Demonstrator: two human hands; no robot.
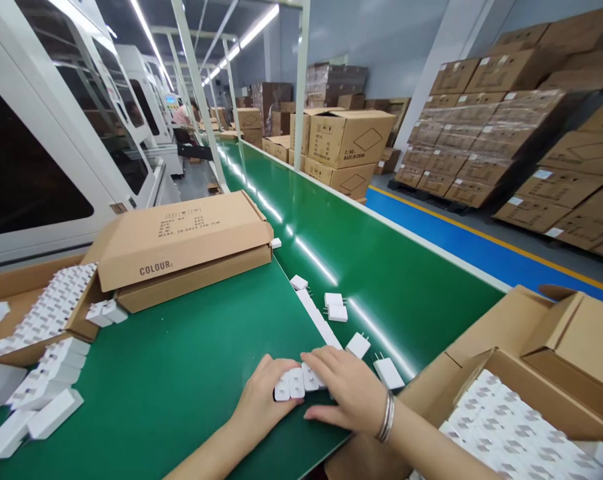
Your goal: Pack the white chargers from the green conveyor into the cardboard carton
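A short row of white plug chargers (296, 384) is held between my two hands over the near edge of the green table, pin faces toward me. My left hand (264, 397) is closed on the row's left end, fingers behind and thumb below. My right hand (354, 390), with metal bangles at the wrist, curls its fingers over the right end, hiding part of it; its thumb is lower and apart. Just beyond lie loose chargers on the green belt, among them one white charger (388, 372) and another white charger (358, 345), with metal pins showing.
An open carton (596, 407) of packed chargers is at the right. Another open carton (76, 323) of chargers stands left, with rows of white chargers (56, 413) before it. A flat carton (186, 247) lies behind. The belt (371, 260) runs away past stacked boxes (351, 143).
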